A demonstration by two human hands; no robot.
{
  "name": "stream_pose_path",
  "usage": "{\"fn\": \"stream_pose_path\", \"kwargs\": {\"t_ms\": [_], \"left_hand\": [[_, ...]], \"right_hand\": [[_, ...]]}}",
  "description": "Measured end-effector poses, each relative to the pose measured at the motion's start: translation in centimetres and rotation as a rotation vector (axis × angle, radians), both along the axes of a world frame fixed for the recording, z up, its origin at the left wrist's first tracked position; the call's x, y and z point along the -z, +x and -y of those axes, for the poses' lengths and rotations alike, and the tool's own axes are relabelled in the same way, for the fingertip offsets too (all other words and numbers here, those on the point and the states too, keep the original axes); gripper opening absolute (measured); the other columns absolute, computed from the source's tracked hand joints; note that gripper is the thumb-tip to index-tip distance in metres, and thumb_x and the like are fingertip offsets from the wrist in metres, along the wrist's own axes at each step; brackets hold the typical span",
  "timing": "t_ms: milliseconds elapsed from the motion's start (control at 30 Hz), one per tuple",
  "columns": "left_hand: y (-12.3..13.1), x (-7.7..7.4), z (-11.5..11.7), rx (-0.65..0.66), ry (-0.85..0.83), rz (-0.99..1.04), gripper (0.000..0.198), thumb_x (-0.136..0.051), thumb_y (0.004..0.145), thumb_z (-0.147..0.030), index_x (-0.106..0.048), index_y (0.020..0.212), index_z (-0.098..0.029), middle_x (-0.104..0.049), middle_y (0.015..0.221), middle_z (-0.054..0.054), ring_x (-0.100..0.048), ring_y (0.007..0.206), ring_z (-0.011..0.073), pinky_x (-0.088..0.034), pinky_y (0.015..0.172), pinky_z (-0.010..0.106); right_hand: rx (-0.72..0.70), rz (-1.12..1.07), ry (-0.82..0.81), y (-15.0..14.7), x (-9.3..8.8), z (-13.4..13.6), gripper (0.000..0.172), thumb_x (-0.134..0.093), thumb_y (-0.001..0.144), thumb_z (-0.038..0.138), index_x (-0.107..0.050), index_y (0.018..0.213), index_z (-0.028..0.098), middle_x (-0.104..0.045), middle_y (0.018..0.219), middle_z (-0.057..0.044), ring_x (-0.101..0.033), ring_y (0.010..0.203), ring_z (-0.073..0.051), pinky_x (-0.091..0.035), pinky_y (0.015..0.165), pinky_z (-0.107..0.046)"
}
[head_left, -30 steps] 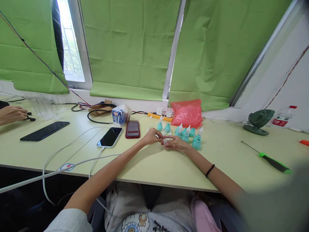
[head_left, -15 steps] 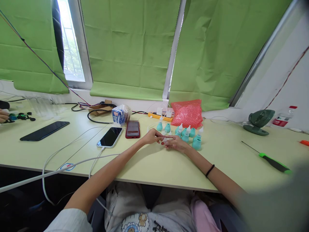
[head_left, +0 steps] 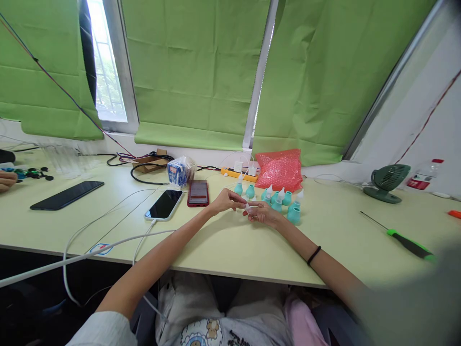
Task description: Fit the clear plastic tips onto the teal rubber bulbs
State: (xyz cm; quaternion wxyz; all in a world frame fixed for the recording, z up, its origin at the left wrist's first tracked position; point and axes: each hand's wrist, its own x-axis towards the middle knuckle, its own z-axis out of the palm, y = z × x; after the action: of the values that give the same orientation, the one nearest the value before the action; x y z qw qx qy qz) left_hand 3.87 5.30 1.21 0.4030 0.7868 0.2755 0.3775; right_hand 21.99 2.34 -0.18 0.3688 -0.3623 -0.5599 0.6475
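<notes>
My left hand [head_left: 228, 201] and my right hand [head_left: 263, 213] meet over the table, fingers closed around a small translucent white nozzle tip [head_left: 248, 207]. Both sets of fingertips pinch it, and part of it is hidden by them. Just behind my hands stand a teal squeeze bulb with a white tip [head_left: 238, 187] and an open teal bulb [head_left: 250, 191]. To the right of them is a cluster of several teal bulbs [head_left: 277, 204], some capped with white pointed tips and some open at the neck. An open bulb [head_left: 293, 216] sits close to my right wrist.
A red bubble-wrap pouch [head_left: 279, 168] and a yellow power strip [head_left: 239, 175] lie at the back. Phones [head_left: 164, 205] and a cable are on the left. A screwdriver [head_left: 408, 242] and green fan [head_left: 387, 182] are at right. Another person's hand [head_left: 7, 180] shows at far left.
My fingers have shifted slightly around the white nozzle tip, with my left hand a little higher. At the far left, the other person's hand has moved down.
</notes>
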Motion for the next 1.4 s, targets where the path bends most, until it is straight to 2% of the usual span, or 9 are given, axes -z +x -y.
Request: {"fn": "stream_pose_path", "kwargs": {"t_ms": [233,533,800,1067,1233,1400], "left_hand": [[0.1,-0.5,0.6,-0.022,0.112,0.005,0.019,-0.067,0.059,-0.025,-0.069,0.073,-0.013,-0.065,0.081,0.007,-0.057,0.073,0.0144,-0.042,0.057,0.02],[0.2,-0.8,0.9,-0.102,0.186,-0.028,0.024,-0.066,0.059,-0.027,-0.069,0.076,-0.011,-0.065,0.072,0.007,-0.055,0.065,0.0133,-0.039,0.052,0.019],[0.4,-0.6,0.9,-0.138,0.302,-0.04,0.02,-0.064,0.062,-0.025,-0.068,0.078,-0.013,-0.066,0.071,0.006,-0.054,0.076,0.016,-0.039,0.058,0.02],[0.4,-0.4,1.3,-0.131,0.428,-0.084,0.022,-0.064,0.06,-0.022,-0.067,0.081,-0.017,-0.065,0.079,0.004,-0.051,0.075,0.0154,-0.038,0.06,0.022],[0.8,0.0,1.3,-0.15,0.469,-0.068,0.026,-0.067,0.057,-0.022,-0.066,0.082,-0.017,-0.063,0.082,0.004,-0.051,0.077,0.0157,-0.04,0.067,0.025],[1.3,0.3,1.6,-0.186,0.448,-0.01,0.022,-0.066,0.059,-0.02,-0.065,0.08,-0.014,-0.063,0.081,0.007,-0.052,0.079,0.0165,-0.043,0.066,0.025]], "right_hand": [[0.001,-0.005,0.0,0.1,0.2,-0.3,0.037,-0.069,0.056,0.019,-0.058,0.091,0.013,-0.065,0.071,-0.005,-0.056,0.051,-0.009,-0.045,0.054,-0.022],[0.021,0.005,-0.015,0.2,0.3,-0.5,0.026,-0.067,0.059,0.019,-0.061,0.082,0.011,-0.065,0.069,-0.006,-0.055,0.048,-0.008,-0.046,0.049,-0.02],[0.064,-0.013,-0.036,0.3,0.4,-0.4,0.02,-0.062,0.066,0.023,-0.061,0.08,0.01,-0.065,0.066,-0.006,-0.057,0.048,-0.009,-0.047,0.049,-0.018],[0.059,-0.055,-0.057,0.1,0.5,-0.4,0.021,-0.055,0.074,0.03,-0.061,0.077,0.011,-0.065,0.067,-0.007,-0.059,0.052,-0.01,-0.049,0.054,-0.02],[0.059,-0.067,-0.056,0.1,0.7,-0.7,0.022,-0.056,0.073,0.031,-0.062,0.075,0.01,-0.065,0.066,-0.007,-0.059,0.053,-0.01,-0.049,0.055,-0.021],[0.059,-0.073,-0.035,0.1,1.0,-0.9,0.023,-0.059,0.07,0.034,-0.062,0.074,0.012,-0.064,0.066,-0.005,-0.06,0.058,-0.011,-0.049,0.056,-0.022]]}}
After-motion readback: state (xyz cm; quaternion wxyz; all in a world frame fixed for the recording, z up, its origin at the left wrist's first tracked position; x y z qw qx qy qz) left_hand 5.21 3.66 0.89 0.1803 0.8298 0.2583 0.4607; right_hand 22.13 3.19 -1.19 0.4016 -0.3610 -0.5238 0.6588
